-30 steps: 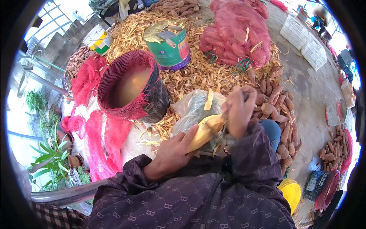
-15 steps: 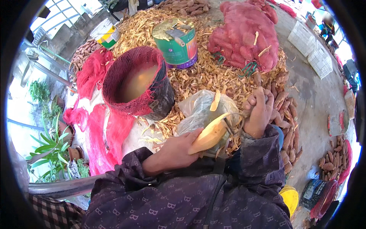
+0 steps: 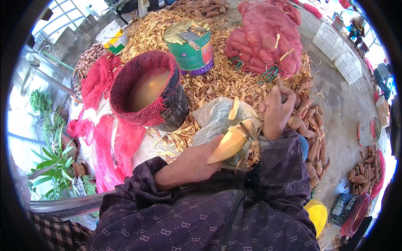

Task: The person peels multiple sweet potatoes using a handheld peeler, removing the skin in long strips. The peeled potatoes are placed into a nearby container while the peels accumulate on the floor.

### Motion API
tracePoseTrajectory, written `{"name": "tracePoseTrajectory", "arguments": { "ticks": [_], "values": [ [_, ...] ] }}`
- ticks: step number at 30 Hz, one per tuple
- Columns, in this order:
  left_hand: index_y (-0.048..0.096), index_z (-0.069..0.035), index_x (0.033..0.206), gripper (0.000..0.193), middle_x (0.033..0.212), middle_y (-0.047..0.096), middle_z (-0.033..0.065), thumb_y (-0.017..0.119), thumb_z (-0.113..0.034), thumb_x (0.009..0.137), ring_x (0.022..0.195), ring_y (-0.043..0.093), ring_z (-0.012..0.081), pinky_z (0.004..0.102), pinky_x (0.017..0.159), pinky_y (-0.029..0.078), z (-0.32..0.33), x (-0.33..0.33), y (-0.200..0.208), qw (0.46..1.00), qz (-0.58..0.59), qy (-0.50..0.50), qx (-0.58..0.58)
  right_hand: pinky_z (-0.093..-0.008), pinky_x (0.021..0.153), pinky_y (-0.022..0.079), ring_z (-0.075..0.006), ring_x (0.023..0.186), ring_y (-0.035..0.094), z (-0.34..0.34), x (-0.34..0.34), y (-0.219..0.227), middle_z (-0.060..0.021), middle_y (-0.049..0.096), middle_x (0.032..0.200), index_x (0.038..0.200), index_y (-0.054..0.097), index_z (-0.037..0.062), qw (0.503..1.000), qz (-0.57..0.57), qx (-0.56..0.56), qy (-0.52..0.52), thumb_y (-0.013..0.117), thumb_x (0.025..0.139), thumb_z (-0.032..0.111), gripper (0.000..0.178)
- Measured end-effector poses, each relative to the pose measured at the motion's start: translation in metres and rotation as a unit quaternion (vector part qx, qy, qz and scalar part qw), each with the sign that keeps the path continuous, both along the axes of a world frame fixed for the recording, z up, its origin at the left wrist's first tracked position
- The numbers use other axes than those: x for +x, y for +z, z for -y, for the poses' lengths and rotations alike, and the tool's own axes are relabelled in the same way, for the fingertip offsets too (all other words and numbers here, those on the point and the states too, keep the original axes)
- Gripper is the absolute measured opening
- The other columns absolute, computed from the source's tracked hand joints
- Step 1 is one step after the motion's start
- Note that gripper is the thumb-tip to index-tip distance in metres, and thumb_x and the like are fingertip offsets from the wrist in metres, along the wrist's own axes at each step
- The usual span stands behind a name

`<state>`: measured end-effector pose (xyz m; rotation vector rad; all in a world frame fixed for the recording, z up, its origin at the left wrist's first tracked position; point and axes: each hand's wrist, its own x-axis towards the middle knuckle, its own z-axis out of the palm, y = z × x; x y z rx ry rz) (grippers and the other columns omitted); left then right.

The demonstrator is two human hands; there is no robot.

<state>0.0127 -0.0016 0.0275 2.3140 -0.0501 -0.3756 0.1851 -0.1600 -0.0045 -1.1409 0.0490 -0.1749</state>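
Observation:
My left hand (image 3: 194, 163) is closed around the lower end of a sweet potato (image 3: 228, 144) whose flesh shows pale yellow where the skin is off. Its upper end points up and to the right. Over that end lies the metal head of a peeler (image 3: 251, 125). My right hand (image 3: 278, 113) grips the peeler, its handle mostly hidden by the fingers. Just beyond the sweet potato, a clear plastic bag (image 3: 213, 121) lies over my lap area, with a strip of peel (image 3: 234, 108) on it.
A dark bucket (image 3: 178, 109) lined with red netting holds cloudy water. Behind it stands a green tub (image 3: 189, 52) with tools on top. Peelings (image 3: 144, 35) cover the floor around a full red mesh sack (image 3: 266, 39). Unpeeled sweet potatoes (image 3: 315, 142) lie at my right.
The peeler has moved up along the sweet potato to its upper end, and my right hand has shifted slightly left. My left hand keeps its hold.

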Motion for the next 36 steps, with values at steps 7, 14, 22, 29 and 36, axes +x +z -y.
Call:
{"name": "tracePoseTrajectory", "arguments": {
  "ticks": [7, 14, 22, 29, 36],
  "values": [
    [0.029, -0.008, 0.143, 0.072, 0.1, 0.061, 0.0222, 0.062, -0.025, 0.081, 0.085, 0.062, 0.0413, 0.0454, 0.07, 0.051, 0.0, -0.009, 0.0, 0.991, 0.025, -0.025, 0.129, -0.0229, 0.037, 0.036, -0.0091, 0.045, 0.043, 0.018, -0.006, 0.011, -0.0027, 0.045, 0.064, 0.101, 0.036, 0.0104, 0.996, 0.002, 0.079, -0.033, 0.052, 0.095, 0.017, 0.018],
    [0.028, -0.011, 0.143, 0.073, 0.1, 0.06, 0.0199, 0.063, -0.027, 0.081, 0.082, 0.061, 0.0401, 0.0462, 0.068, 0.051, 0.002, -0.009, 0.005, 0.982, 0.006, -0.042, 0.181, -0.0266, 0.038, 0.039, -0.0117, 0.045, 0.046, 0.022, 0.025, -0.026, -0.0037, 0.045, 0.064, 0.101, 0.036, 0.0083, 0.991, -0.047, -0.028, -0.121, 0.055, 0.094, 0.018, 0.023],
    [0.039, -0.012, 0.138, 0.069, 0.108, 0.063, 0.0185, 0.069, -0.029, 0.079, 0.098, 0.062, 0.0358, 0.04, 0.08, 0.051, -0.028, -0.001, -0.041, 0.998, 0.05, -0.004, -0.025, -0.0237, 0.045, 0.04, -0.0095, 0.054, 0.044, 0.054, 0.03, -0.038, -0.002, 0.045, 0.068, 0.095, 0.037, 0.0115, 0.977, -0.041, 0.186, -0.094, 0.055, 0.093, 0.013, 0.018],
    [0.036, -0.01, 0.139, 0.073, 0.112, 0.061, 0.0197, 0.072, -0.027, 0.077, 0.095, 0.063, 0.0371, 0.0407, 0.078, 0.052, -0.017, -0.007, -0.042, 0.995, 0.047, -0.002, 0.083, -0.0217, 0.04, 0.037, -0.01, 0.047, 0.045, -0.007, 0.007, -0.017, -0.0015, 0.046, 0.066, 0.1, 0.04, 0.0077, 0.991, -0.073, 0.098, 0.061, 0.059, 0.092, 0.019, 0.023],
    [0.035, -0.009, 0.14, 0.073, 0.119, 0.058, 0.0196, 0.072, -0.028, 0.079, 0.099, 0.062, 0.0378, 0.041, 0.081, 0.051, -0.015, -0.012, -0.048, 0.995, 0.024, 0.021, 0.098, -0.0259, 0.041, 0.042, -0.0105, 0.052, 0.045, 0.041, 0.059, -0.087, -0.0029, 0.045, 0.067, 0.1, 0.037, 0.0063, 0.974, -0.076, 0.178, -0.117, 0.056, 0.091, 0.011, 0.021]
  ]
}}
